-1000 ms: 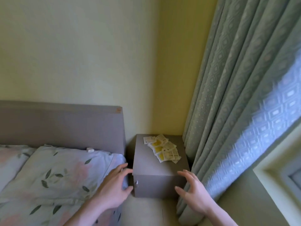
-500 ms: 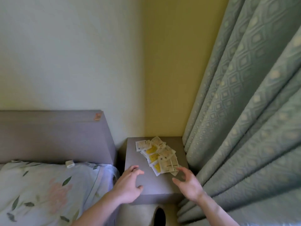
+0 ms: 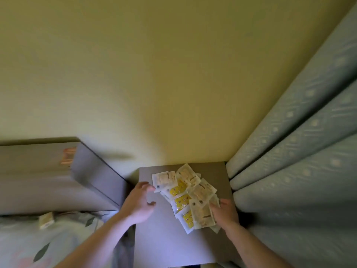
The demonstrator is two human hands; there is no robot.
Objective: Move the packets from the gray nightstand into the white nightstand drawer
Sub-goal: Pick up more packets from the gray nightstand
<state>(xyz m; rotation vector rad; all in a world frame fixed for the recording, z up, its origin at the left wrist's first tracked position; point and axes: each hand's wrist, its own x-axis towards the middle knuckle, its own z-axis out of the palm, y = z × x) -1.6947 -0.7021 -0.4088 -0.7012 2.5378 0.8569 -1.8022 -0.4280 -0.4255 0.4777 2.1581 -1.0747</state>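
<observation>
The packets [image 3: 188,196], a loose overlapping heap of white and yellow sachets, lie on the gray nightstand [image 3: 166,240], between my two hands. My right hand [image 3: 225,211] touches the heap's near right edge; whether its fingers already pinch a sachet I cannot tell. My left hand [image 3: 140,202] hovers just left of the heap, fingers loosely curled, holding nothing. Beyond the right hand hangs a curtain [image 3: 293,171]; left of the left hand stand the headboard [image 3: 92,176] and a pillow [image 3: 48,238]. The white nightstand is not in view. Risk, as I judge it: the slick, stacked sachets may fan apart under a one-sided scoop and slip off the tabletop's edge toward the curtain.
</observation>
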